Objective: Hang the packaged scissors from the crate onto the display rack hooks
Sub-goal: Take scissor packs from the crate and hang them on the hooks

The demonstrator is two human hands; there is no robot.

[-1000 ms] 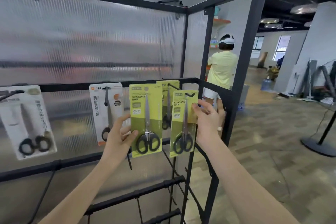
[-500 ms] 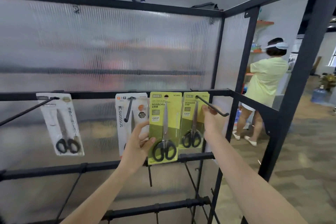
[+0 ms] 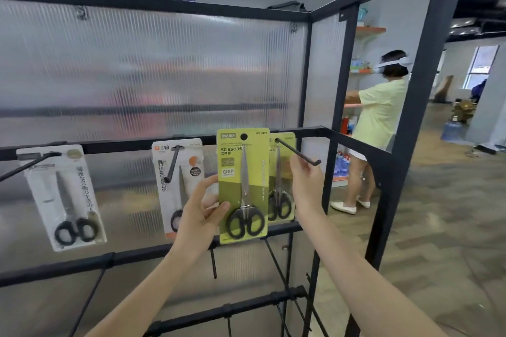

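A: Left hand (image 3: 201, 212) has the green pack (image 3: 242, 186) pinched along its left edge, thumb on the front near the black handles, fingers behind. It's held upright, face out, with the punch hole at the top left free.

B: Makes sense. Grip low and to the side, and nothing blocks that hole.

A: Right hand (image 3: 305, 186) is up at the hook (image 3: 298, 151), fingertips closed round the rod a little short of its upturned tip. I'd say it's steadying the rod so the hole has a fixed target.

B: And there's a second green pack (image 3: 282, 180) hanging at the back of that same hook?

A: Yes, pushed right back against the rail (image 3: 131, 145), which leaves the front of the rod bare. The held pack sits just left of the hook and overlaps the hung one from this angle. Its hole isn't on the rod.

B: So like goes with like. What about the rest of the rack?

A: Orange-and-white pack (image 3: 178, 186) on its own hook next door, white pack (image 3: 63, 194) further left on another. Each sort has its own peg, it seems.

B: Crate?

A: Out of view. There's a person in yellow (image 3: 379, 117) behind the frame, nothing to do with this.

B: Next job?

A: My guess is to slide the hole right, over that bent tip, then clear the right fingers.
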